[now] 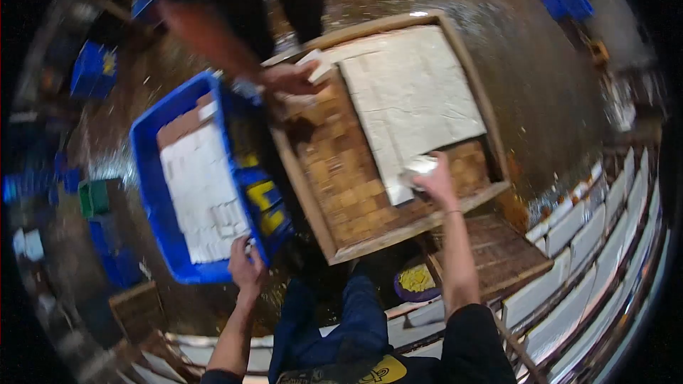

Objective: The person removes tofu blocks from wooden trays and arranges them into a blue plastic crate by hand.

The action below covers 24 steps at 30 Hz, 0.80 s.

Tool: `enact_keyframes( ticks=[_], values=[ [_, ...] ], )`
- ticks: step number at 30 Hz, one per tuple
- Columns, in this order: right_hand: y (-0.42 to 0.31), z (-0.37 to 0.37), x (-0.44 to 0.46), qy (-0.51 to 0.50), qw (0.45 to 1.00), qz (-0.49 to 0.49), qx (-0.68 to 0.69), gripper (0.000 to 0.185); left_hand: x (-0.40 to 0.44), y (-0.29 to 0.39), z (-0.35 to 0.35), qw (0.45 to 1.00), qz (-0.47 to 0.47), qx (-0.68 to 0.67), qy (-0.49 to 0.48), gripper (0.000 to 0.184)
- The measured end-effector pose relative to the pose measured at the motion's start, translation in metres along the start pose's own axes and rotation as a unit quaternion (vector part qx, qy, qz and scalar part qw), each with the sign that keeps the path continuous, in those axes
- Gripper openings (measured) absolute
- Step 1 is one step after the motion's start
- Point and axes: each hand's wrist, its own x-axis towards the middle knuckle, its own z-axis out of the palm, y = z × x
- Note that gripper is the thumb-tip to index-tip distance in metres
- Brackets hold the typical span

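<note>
My right hand [437,183] is closed around a shiny white block [421,165], blurred by motion, over the lower edge of a white layer of blocks [409,92]. That layer covers much of a wooden-framed tray [384,243], whose bare part shows brown squares. At the near corner of a blue crate [153,213], my left hand [247,267] has its fingers curled; what is in them is unclear. Rows of white blocks [199,192] fill the crate, with a few loose ones on top near my left hand.
Across the tray, a co-worker's hand [295,78] holds a white piece [316,65]. A purple bowl of yellow bits [416,279] stands below the tray, beside a wooden board [491,256]. White slabs in racks [576,270] line the lower right. Blue bins [94,70] stand at left.
</note>
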Motion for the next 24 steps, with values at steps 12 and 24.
enact_keyframes(
  ticks=[12, 24],
  values=[
    [-0.268, 0.085, -0.172, -0.390, 0.845, -0.056, 0.361, 0.063, 0.004, -0.003, -0.019, 0.995, 0.066, -0.059, 0.034, 0.025],
    [-0.369, 0.418, -0.284, -0.391, 0.918, 0.035, -0.064, 0.055, -0.003, -0.193, -0.211, 0.922, -0.071, -0.289, 0.247, 0.017]
  ],
)
